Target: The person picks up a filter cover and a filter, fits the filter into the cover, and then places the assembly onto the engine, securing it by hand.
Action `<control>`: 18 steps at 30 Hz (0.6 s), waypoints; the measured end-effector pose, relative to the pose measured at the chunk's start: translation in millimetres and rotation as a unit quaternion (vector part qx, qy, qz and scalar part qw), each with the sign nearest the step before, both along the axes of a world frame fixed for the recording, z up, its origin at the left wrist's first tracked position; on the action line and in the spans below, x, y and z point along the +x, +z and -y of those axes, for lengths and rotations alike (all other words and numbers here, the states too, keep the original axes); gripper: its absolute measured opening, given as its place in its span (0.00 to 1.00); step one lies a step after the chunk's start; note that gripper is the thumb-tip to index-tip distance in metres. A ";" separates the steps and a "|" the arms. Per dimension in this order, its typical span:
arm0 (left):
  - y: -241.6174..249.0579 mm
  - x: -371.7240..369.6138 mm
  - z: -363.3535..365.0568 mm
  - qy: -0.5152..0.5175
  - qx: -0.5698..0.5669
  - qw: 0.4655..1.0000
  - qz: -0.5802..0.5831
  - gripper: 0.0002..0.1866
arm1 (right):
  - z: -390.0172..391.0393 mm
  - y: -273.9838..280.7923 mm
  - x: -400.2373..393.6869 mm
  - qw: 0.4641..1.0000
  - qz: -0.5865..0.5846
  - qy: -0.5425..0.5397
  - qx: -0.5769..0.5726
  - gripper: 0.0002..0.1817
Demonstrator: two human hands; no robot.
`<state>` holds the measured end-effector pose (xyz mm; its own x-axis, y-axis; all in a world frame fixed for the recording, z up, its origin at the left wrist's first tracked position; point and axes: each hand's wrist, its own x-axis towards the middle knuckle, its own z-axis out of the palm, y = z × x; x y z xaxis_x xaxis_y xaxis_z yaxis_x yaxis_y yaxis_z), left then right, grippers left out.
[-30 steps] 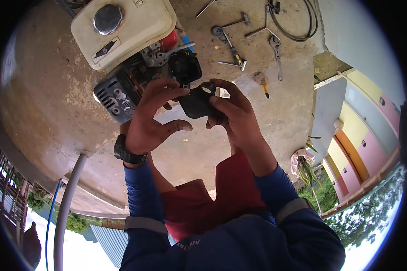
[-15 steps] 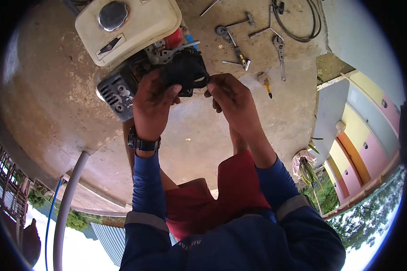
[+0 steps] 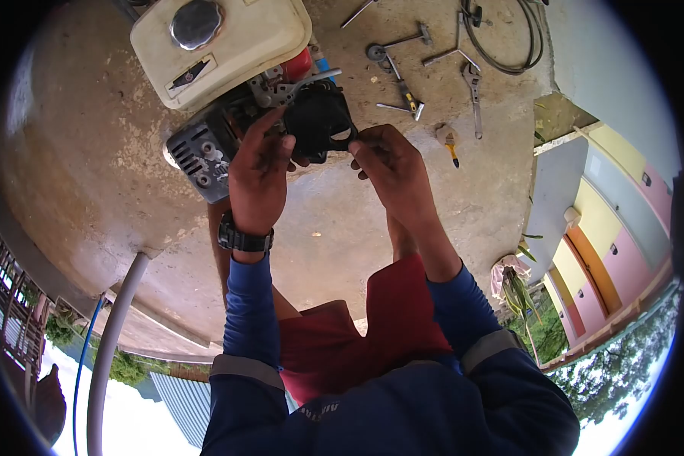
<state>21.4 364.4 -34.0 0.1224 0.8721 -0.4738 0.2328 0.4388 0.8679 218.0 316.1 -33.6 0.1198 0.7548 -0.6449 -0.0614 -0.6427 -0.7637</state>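
A black plastic housing (image 3: 315,118) with a rounded opening near its lower right corner is held between my two hands, at the near side of a small engine. My left hand (image 3: 258,171) holds its left edge, index finger stretched along the side, thumb raised, other fingertips partly hidden under it. At the right corner, beside the opening, my right hand (image 3: 391,159) pinches the rim with thumb and fingers. Behind the housing is the engine's cream fuel tank (image 3: 228,64) with a silver cap (image 3: 196,24). A slotted metal muffler cover (image 3: 201,156) lies left of my left hand.
On the concrete floor (image 3: 334,228) to the right lie an adjustable wrench (image 3: 473,99), a yellow-handled brush (image 3: 450,143), a yellow-and-black screwdriver (image 3: 409,99), a three-armed wrench (image 3: 457,49) and a coiled black cable (image 3: 528,57). A grey pipe (image 3: 118,334) rises at left.
The black housing has turned so that more of its broad face and opening show. My left thumb and index finger have spread apart; the right hand keeps its pinch.
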 end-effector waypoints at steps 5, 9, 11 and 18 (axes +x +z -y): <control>-2.8 -0.6 -0.9 -0.008 0.006 1.000 -0.021 0.21 | 2.0 -3.9 0.9 1.000 -0.001 0.006 -0.003 0.11; -3.6 -1.5 -0.9 -0.004 0.030 1.000 -0.001 0.21 | 1.4 -2.0 0.6 1.000 0.002 0.009 -0.001 0.11; 7.0 -1.0 -3.2 0.003 0.031 0.999 0.027 0.21 | 1.2 1.5 1.7 1.000 0.000 0.004 0.001 0.11; 13.0 -18.5 -4.1 -0.177 0.107 0.976 0.073 0.19 | 1.5 20.8 15.1 0.980 -0.185 -0.069 -0.030 0.19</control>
